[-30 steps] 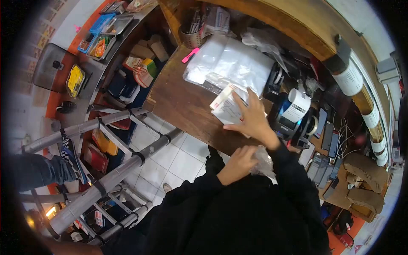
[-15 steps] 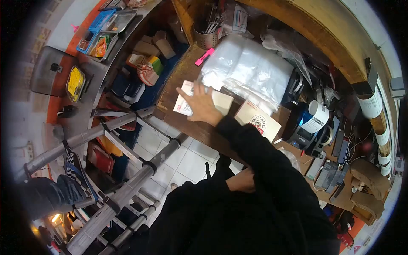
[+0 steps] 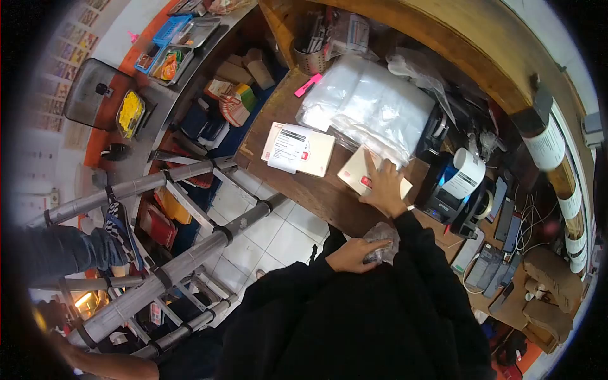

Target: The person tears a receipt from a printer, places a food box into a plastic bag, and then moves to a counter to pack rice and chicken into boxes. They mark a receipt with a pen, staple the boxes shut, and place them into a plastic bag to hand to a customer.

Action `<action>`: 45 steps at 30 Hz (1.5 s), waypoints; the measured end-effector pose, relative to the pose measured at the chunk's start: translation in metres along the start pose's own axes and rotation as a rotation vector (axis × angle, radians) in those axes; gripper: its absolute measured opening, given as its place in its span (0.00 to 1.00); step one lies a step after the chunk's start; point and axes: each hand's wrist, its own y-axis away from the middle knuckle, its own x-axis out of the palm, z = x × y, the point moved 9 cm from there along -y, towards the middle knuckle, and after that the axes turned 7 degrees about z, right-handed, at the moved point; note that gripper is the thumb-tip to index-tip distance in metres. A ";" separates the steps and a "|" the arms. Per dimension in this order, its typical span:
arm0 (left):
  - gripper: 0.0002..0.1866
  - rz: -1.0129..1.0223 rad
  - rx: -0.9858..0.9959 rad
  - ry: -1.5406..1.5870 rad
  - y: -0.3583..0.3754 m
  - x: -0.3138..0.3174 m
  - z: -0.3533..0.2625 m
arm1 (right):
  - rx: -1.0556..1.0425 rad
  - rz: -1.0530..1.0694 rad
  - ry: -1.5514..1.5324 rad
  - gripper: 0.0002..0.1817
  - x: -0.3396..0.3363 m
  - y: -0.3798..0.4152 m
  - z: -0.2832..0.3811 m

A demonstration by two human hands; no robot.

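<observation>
Nearby, mesh cup (image 3: pixel 310 61) holds pens. Right hand (image 3: pixel 384 187) open, flat on small box (image 3: pixel 372 175) on worktop (image 3: pixel 316 190); left hand (image 3: pixel 358 255) gripping crumpled plastic bag (image 3: pixel 382 242), near worktop edge.

Right hand shifts from one box to the other

The right hand (image 3: pixel 385 187), which half a second ago pressed on the flat box with the printed label (image 3: pixel 297 149) near the desk's left edge, now lies flat on the tan box (image 3: pixel 354 171) beside the label printer. The labelled box lies uncovered. The left hand (image 3: pixel 358 254) shows again at the chest, gripping crumpled clear plastic (image 3: pixel 382 244).
</observation>
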 end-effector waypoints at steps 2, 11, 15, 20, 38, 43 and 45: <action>0.30 0.048 -0.035 -0.018 -0.001 0.013 -0.001 | 0.021 0.050 -0.122 0.63 -0.002 -0.003 -0.012; 0.35 -0.172 -0.006 0.249 -0.024 -0.055 0.024 | -0.219 0.125 -1.590 0.51 -0.109 0.111 -0.039; 0.37 -0.218 0.056 0.633 -0.032 -0.079 -0.006 | -0.076 -0.625 -1.153 0.58 -0.063 0.118 -0.055; 0.38 -0.348 0.084 0.413 -0.027 -0.100 -0.025 | -0.070 -0.692 -0.730 0.64 -0.029 0.137 -0.033; 0.41 -0.502 0.182 0.326 0.014 -0.120 -0.016 | -0.306 -0.624 -0.483 0.57 -0.008 0.132 0.015; 0.35 -0.320 0.155 0.132 -0.004 -0.078 -0.077 | -0.334 -0.129 -0.049 0.50 -0.016 0.131 0.017; 0.35 -0.284 0.157 0.126 0.003 -0.066 -0.115 | -0.317 -0.052 -0.033 0.44 -0.008 0.125 0.004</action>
